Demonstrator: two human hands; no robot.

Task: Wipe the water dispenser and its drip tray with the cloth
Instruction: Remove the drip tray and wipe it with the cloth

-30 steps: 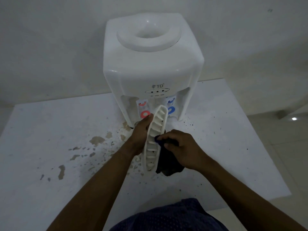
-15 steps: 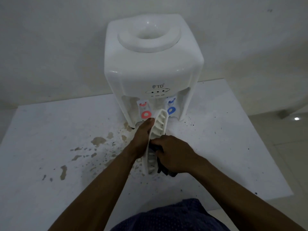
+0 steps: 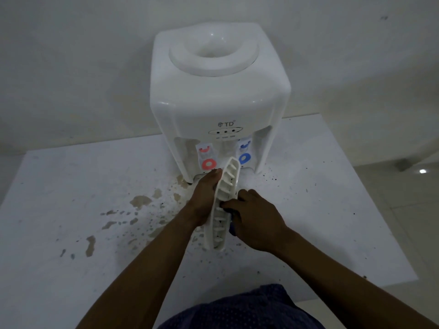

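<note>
While the drip tray (image 3: 227, 180) is out of its slot and stood on edge, everything turns on its long axis.

- Table (image 3: 308, 210): white, with brown stains (image 3: 140, 200) toward the left of centre.
- Water dispenser (image 3: 218, 98): at the middle of the table's back edge, front facing the near edge. The red tap (image 3: 208, 163) and blue tap (image 3: 244, 157) are exposed.
- Drip tray: just in front of the dispenser. Its long axis runs from the near edge toward the back edge, top end tilted at the taps. The lower end is at the table surface, but I can't tell if it touches.
- Left hand (image 3: 204, 198): on the tray's left side, fingers wrapped behind it and thumb up at the top rim, holding it steady.
- Right hand (image 3: 254, 219): on the tray's right, slotted side at mid-length, fingers curled round the cloth (image 3: 232, 230) and pressing it on the ribs.
- Cloth: dark, mostly hidden under the right hand.

Judgement: this is 1 wipe stroke mid-tray, and the next travel should run along the long axis. The right hand does the work and the left only braces. The dispenser body looks not yet addressed.
</note>
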